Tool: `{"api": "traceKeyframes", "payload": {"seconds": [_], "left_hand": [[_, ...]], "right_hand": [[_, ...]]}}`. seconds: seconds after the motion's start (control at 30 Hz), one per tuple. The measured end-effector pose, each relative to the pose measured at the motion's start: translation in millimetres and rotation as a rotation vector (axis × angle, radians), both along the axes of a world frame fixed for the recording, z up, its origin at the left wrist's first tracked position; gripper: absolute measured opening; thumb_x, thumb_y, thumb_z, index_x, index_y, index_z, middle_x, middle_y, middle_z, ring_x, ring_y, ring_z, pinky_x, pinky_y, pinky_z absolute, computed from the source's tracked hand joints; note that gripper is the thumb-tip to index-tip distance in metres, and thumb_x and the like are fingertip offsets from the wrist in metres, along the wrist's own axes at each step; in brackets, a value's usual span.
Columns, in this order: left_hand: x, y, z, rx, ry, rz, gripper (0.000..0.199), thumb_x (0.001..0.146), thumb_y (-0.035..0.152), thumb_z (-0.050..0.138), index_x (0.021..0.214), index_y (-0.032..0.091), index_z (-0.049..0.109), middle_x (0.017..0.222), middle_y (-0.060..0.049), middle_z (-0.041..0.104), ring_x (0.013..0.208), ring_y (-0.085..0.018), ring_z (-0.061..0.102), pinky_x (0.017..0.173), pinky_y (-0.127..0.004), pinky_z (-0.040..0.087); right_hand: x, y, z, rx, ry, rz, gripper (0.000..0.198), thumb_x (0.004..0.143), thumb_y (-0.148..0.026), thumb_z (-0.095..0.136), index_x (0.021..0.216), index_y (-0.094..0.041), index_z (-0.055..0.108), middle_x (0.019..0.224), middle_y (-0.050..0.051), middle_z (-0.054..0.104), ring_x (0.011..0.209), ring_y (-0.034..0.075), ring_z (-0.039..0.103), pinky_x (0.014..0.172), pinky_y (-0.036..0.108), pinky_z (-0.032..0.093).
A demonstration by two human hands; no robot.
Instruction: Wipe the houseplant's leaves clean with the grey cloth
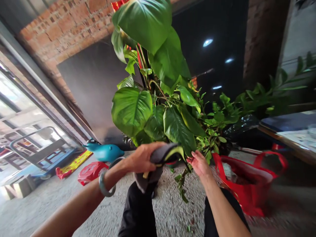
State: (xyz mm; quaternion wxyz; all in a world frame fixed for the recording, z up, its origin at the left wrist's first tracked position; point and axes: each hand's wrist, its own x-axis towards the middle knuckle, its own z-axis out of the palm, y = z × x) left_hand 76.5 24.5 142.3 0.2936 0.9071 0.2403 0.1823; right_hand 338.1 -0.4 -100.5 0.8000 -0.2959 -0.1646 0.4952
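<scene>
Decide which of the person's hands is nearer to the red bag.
Right. The right hand is just left of the red bag in the picture; the left hand, holding a grey cloth, is farther left.

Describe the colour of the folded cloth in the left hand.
The folded cloth is grey and yellow-green, clearest in the head view.

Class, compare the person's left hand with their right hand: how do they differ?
The left hand grips a grey-and-yellow cloth, while the right hand holds no cloth and is by a large leaf. The left hand has a bangle at its wrist; the right hand has none. Both are gloveless and near the plant.
</scene>
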Motion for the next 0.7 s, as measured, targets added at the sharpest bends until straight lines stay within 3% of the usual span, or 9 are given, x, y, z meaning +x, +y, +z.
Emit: {"api": "traceKeyframes", "payload": {"seconds": [0.1,0.17,0.27,0.37,0.43,0.53,0.63,0.7], "left_hand": [[20,23,36.6,0.21,-0.282,0.196,0.083,0.062,0.021,0.08,0.145,0.021,0.071,0.129,-0.008,0.081,0.118,-0.033,0.074,0.105,-0.042,0.06],[38,41,35.7,0.326,-0.374,0.351,0.09,0.061,0.024,0.079,0.151,0.02,0.066,0.133,-0.008,0.078,0.124,-0.034,0.071,0.109,-0.045,0.058],[55,43,-6.7,0.226,-0.119,0.383,0.09,0.056,0.022,0.074,0.146,0.018,0.07,0.122,-0.008,0.08,0.112,-0.034,0.074,0.103,-0.046,0.06],[45,15,-58.2,-0.091,0.223,0.063,0.076,0.055,0.018,0.068,0.13,0.024,0.081,0.103,-0.001,0.083,0.095,-0.03,0.076,0.088,-0.039,0.063],[29,-3,-69.1,-0.131,0.221,-0.005,0.074,0.056,0.015,0.066,0.126,0.031,0.083,0.114,0.002,0.084,0.106,-0.031,0.078,0.098,-0.038,0.062],[13,-5,-38.5,-0.063,0.117,0.122,0.082,0.059,0.018,0.072,0.14,0.027,0.076,0.119,0.0,0.084,0.105,-0.03,0.078,0.098,-0.039,0.063],[19,23,12.4,0.154,-0.185,0.382,0.088,0.06,0.029,0.083,0.146,0.016,0.069,0.123,-0.006,0.082,0.115,-0.034,0.075,0.102,-0.041,0.062],[31,45,28.0,0.27,-0.323,0.534,0.089,0.064,0.032,0.083,0.149,0.014,0.065,0.126,-0.007,0.08,0.12,-0.034,0.073,0.104,-0.042,0.06]], "right_hand": [[0,0,0,0.01,0.01,0.015,0.048,0.054,-0.037,0.106,0.071,-0.028,0.062,0.071,-0.005,0.076,0.059,0.016,0.07,0.056,0.03,0.062],[-1,0,0,0.022,0.016,0.018,0.05,0.053,-0.038,0.107,0.073,-0.027,0.062,0.07,-0.005,0.076,0.059,0.016,0.07,0.055,0.03,0.062],[-4,0,0,0.037,0.023,0.002,0.053,0.051,-0.04,0.107,0.075,-0.027,0.063,0.066,-0.006,0.073,0.056,0.016,0.069,0.052,0.029,0.06],[-4,0,-2,0.038,0.023,-0.02,0.051,0.052,-0.039,0.107,0.076,-0.027,0.064,0.062,-0.007,0.07,0.055,0.016,0.068,0.051,0.027,0.058],[-1,1,-5,0.031,0.022,-0.025,0.049,0.054,-0.039,0.106,0.077,-0.026,0.065,0.062,-0.006,0.069,0.056,0.016,0.069,0.05,0.026,0.057],[3,1,-8,0.013,0.021,-0.022,0.049,0.053,-0.041,0.106,0.079,-0.025,0.067,0.063,-0.005,0.069,0.056,0.015,0.068,0.05,0.026,0.057],[4,-1,-8,-0.003,0.013,-0.022,0.05,0.051,-0.042,0.106,0.08,-0.025,0.069,0.064,-0.005,0.069,0.057,0.014,0.067,0.052,0.026,0.057],[2,-5,-7,-0.019,-0.003,-0.027,0.05,0.051,-0.043,0.105,0.082,-0.025,0.07,0.065,-0.004,0.07,0.058,0.015,0.067,0.052,0.025,0.056]]}}
